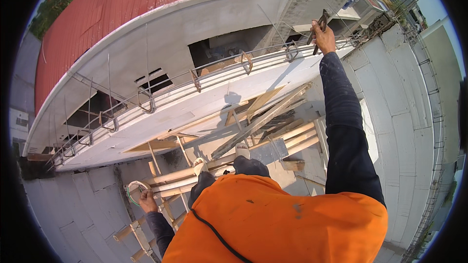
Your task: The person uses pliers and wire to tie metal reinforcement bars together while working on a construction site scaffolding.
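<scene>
My right hand (323, 38), arm stretched far forward, is closed around dark pliers (323, 18) beside the steel bars on top of the wall. Close by on those bars is a bent steel stirrup (291, 51). Low on the left, my left hand (147, 200) grips a round, ring-shaped coil (138, 185), pale with a green edge; its material is hard to tell. The long rebar cage (197, 81) with several stirrups runs along the white wall top (204, 98). Both my hands are apart from each other.
Under my sandalled feet lie round wooden poles (170, 185) and a grey board (265, 152) high above the ground. Thin upright rods (147, 58) rise near the rebar. Grey block walls (404, 112) stand at right; a red metal roof (97, 24) lies beyond.
</scene>
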Action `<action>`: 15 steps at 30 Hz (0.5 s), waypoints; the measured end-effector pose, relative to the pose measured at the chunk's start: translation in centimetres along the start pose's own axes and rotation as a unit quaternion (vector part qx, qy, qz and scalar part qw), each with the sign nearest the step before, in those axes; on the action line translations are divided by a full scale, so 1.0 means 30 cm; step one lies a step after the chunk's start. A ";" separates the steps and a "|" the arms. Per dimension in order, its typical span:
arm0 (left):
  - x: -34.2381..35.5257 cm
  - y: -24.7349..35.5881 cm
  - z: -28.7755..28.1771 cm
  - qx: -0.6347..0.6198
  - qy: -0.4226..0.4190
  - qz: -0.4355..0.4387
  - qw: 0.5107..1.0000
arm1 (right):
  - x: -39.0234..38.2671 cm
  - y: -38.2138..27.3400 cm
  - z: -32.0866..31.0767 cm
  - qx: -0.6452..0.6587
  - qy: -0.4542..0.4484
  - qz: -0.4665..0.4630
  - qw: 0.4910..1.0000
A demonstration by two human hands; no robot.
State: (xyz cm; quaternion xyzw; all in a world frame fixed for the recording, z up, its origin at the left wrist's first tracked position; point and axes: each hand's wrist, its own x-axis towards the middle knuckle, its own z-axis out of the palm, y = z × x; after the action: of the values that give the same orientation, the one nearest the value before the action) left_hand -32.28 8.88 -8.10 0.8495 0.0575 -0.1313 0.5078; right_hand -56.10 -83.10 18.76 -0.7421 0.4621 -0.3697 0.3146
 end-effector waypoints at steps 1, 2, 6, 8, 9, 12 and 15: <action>-0.059 -0.001 -0.007 0.021 0.012 0.001 1.000 | 0.045 0.069 0.015 -0.029 -0.020 0.008 0.999; -0.123 0.003 -0.014 0.041 0.021 -0.001 0.999 | 0.077 0.119 0.033 -0.053 -0.028 0.032 0.998; -0.308 0.033 0.011 0.102 0.070 -0.016 0.992 | 0.173 0.290 0.024 -0.320 -0.085 -0.023 0.943; -0.388 0.026 0.010 0.105 0.086 -0.017 0.991 | 0.203 0.320 0.068 -0.356 -0.095 -0.027 0.929; -0.425 0.026 0.034 0.101 0.091 -0.026 0.990 | 0.213 0.324 0.101 -0.376 -0.103 -0.034 0.920; -0.536 0.043 0.054 0.121 0.128 -0.061 0.982 | 0.181 0.316 0.155 -0.430 -0.186 -0.013 0.883; -0.540 0.171 0.175 0.108 0.111 -0.038 0.987 | 0.191 0.461 0.048 -0.378 -0.220 -0.011 0.899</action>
State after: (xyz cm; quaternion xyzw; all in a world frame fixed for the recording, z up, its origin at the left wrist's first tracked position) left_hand -47.49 2.41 -1.55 0.9059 0.1309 -0.0612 0.3980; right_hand -59.44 -93.35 8.29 -0.8728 0.4778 0.0022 0.0994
